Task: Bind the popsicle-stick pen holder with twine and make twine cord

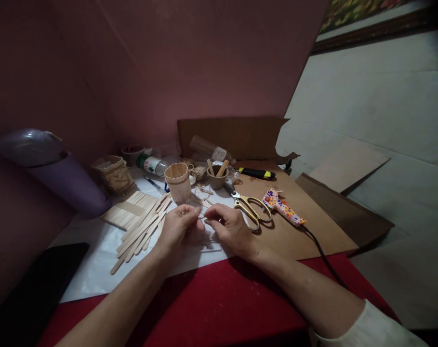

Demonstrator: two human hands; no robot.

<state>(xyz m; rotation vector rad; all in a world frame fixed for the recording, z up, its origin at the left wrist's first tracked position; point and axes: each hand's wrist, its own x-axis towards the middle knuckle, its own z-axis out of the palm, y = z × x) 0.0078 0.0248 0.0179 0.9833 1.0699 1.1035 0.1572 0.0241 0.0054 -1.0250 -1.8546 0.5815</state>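
My left hand (180, 225) and my right hand (231, 229) meet over the white sheet, fingertips pinched around something small and pale, too small to make out. Just behind them stands a round wooden cup (178, 182) with a scalloped rim. Flat wooden sticks (142, 231) lie fanned out left of my left hand. Gold-handled scissors (249, 207) rest close to the right of my right hand. Further right, a flower-patterned glue gun (284, 208) lies on brown cardboard (312, 233). Thin twine (203, 192) curls behind my fingers.
A small pot (217, 181) holds short sticks. Behind lie a plastic bottle (152, 165) and a black-yellow cutter (257, 173). On the left are a woven basket (113, 176), a stick mat (126, 212), a purple bottle (69, 178) and a dark flat object (41, 284).
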